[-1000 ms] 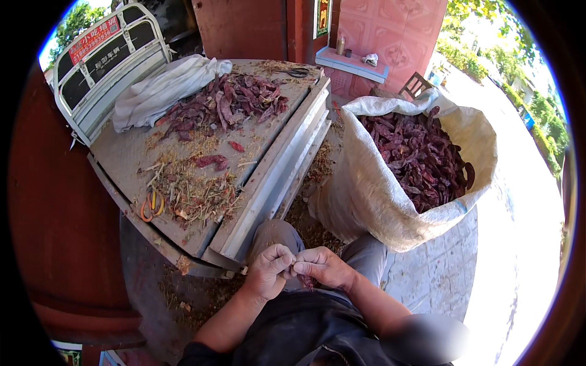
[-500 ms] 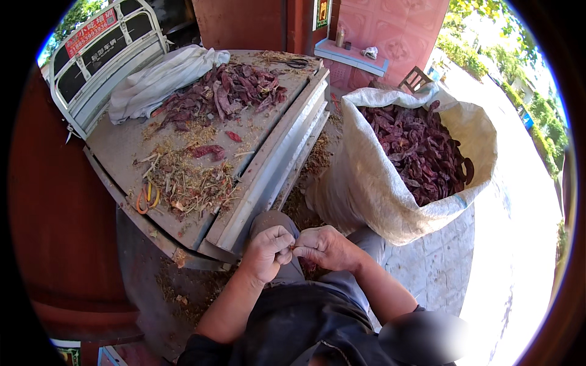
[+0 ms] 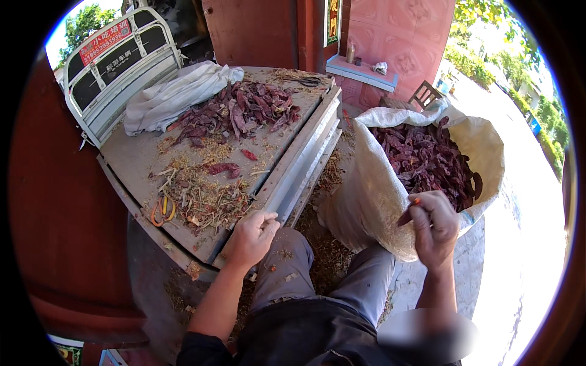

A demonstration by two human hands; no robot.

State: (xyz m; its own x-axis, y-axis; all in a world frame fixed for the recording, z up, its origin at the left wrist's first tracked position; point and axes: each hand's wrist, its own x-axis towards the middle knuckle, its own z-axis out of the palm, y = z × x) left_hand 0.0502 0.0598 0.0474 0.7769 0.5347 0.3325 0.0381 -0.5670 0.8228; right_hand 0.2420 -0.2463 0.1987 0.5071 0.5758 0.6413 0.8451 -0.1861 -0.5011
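My right hand (image 3: 438, 230) is at the near rim of the white woven sack (image 3: 372, 183), its fingers closed on a dark red dried chili pepper (image 3: 405, 216). An orange-red tip shows between thumb and forefinger. Dried chili peppers (image 3: 424, 152) fill the sack's mouth. Over my left thigh, beside the edge of the metal truck bed (image 3: 131, 161), my left hand (image 3: 251, 239) has thumb and fingers drawn together. Whether anything small is pinched there cannot be made out. On the bed lie a pile of dried chilies (image 3: 244, 110) and a few loose ones.
Stems and seeds (image 3: 207, 195) litter the bed's near part, with orange and yellow loops (image 3: 163, 211) beside them. A white cloth sack (image 3: 177, 97) lies behind, and black-handled scissors (image 3: 309, 81) at the far corner. A wooden chair (image 3: 425, 94) stands beyond the sack.
My hands were together over my lap and have parted. The right went right to the sack with a chili; the left moved slightly left and up toward the truck bed.
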